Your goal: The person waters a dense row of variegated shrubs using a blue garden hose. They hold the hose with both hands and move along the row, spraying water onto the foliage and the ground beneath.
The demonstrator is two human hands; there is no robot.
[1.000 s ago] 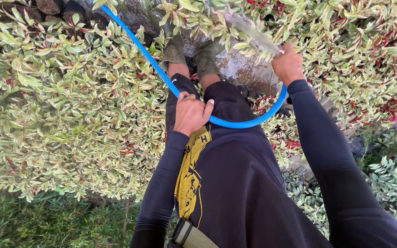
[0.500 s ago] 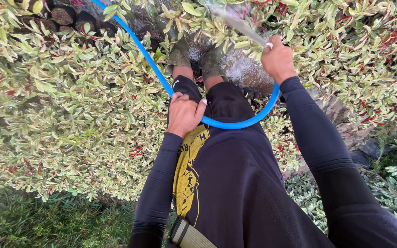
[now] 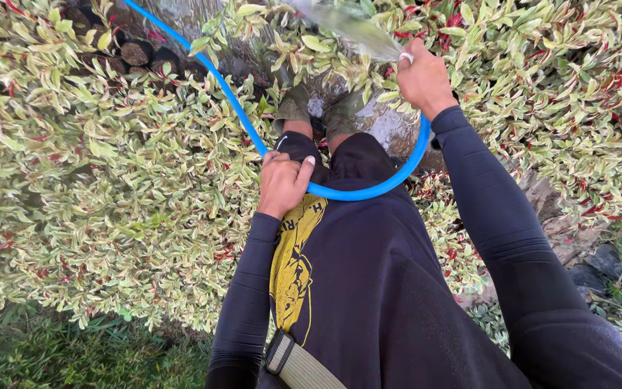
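On the left a wide bush (image 3: 88,180) of cream-green leaves with some red tips fills the view, and the blue hose (image 3: 358,193) comes down out of its upper left part, near some dark pots (image 3: 138,52) at the top. The hose runs down to the left hand (image 3: 282,184), which is closed around it in front of the dark shirt (image 3: 368,288); the thumb lies along the tube. From there the hose makes a low loop to the right and rises to the right hand (image 3: 422,79), which is also closed on it, at its end, with a finger at the mouth so that the water (image 3: 347,21) fans out over the leaves at the top. The boots (image 3: 318,108) stand on a wet patch of ground between the bushes. I judge the hose to be soft and easy to bend, since it curves freely, but somewhat heavy with water in it, and probably slippery where it is wet. It can kink if the loop is pulled tight. A good hold seems to be near the end for aiming, and a second one further back to carry the weight, as the hands are now.
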